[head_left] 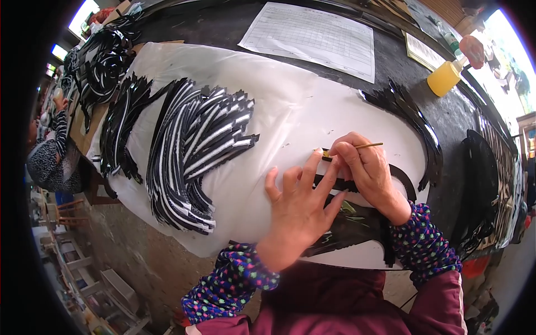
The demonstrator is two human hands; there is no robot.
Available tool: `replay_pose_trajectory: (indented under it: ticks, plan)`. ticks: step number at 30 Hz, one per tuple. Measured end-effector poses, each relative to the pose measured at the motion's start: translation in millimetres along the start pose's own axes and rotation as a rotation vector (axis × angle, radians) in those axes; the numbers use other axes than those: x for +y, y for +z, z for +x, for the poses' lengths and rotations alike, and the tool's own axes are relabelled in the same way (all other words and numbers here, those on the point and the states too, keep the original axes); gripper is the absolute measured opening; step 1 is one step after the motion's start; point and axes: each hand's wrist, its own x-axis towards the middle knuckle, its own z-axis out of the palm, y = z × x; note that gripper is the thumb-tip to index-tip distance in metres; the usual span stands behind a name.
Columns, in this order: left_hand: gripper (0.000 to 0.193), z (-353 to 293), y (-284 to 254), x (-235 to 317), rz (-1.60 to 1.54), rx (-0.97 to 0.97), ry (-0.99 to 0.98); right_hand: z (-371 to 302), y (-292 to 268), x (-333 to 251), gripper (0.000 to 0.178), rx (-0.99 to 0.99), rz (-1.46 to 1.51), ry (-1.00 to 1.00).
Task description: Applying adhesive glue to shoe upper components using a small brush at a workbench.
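My right hand (365,170) is closed in a pinch around a thin brush (369,146) with a yellowish handle. Its tip end points down to the left, mostly covered by my fingers. Spread over the white sheet, my left hand (298,206) presses its fingertips beside and on a black strip (327,181). Both hands meet over this strip, which is partly hidden beneath them. A curved black strip end (404,180) shows right of my right hand. Closer to me lie flat black pieces (352,231), partly under my wrists.
Left of my hands fans a pile of black-and-white strips (184,145), with glossy black strips (124,125) beyond. More black strips (410,120) lie at right. A paper form (312,36) and a yellow bottle (444,78) stand farther back. Another person (53,159) is at far left.
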Motion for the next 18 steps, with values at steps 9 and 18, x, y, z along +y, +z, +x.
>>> replay_pose_trajectory:
  ticks: [9,18]
  plan:
    - [0.05,2.3,-3.9,1.6,-0.036,-0.039,-0.017,1.8,-3.9,-8.0,0.015,-0.078,-0.136,0.006]
    - [0.048,0.8,2.7,1.1,-0.014,0.029,0.011,4.3,-6.2,-6.5,0.019,-0.062,-0.137,-0.009]
